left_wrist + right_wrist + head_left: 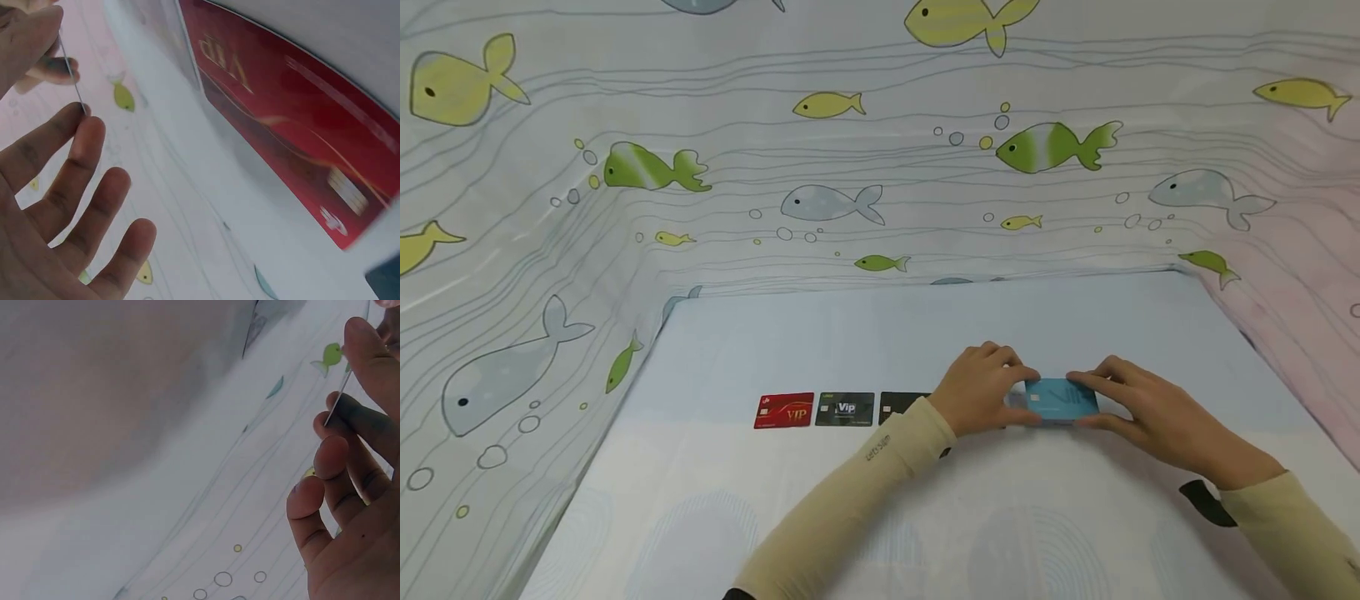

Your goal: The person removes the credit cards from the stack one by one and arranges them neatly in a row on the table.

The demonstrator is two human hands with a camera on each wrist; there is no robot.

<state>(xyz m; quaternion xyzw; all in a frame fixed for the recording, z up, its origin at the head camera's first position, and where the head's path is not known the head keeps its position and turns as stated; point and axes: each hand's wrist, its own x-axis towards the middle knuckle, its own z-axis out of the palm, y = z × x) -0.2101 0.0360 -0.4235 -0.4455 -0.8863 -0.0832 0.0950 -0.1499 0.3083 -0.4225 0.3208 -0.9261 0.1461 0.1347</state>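
Note:
A light blue card [1060, 400] is held between both hands at the right end of a row of cards. My left hand [976, 392] pinches its left edge with thumb and fingers, while my right hand [1138, 408] pinches the right edge. Both wrist views show this card nearly edge-on, as a thin line. Beneath the left wrist, a red VIP card [294, 119] lies beside a pale card [165, 37]. Left of the hands lie a red VIP card [784, 411], a dark Vip card [845, 409] and a black card [901, 403], partly covered by the left arm.
A pale cloth [865, 342] covers the table. Behind it and at both sides rise hanging sheets [737, 158] printed with fish and whales. The left sleeve [850, 500] crosses the front of the table.

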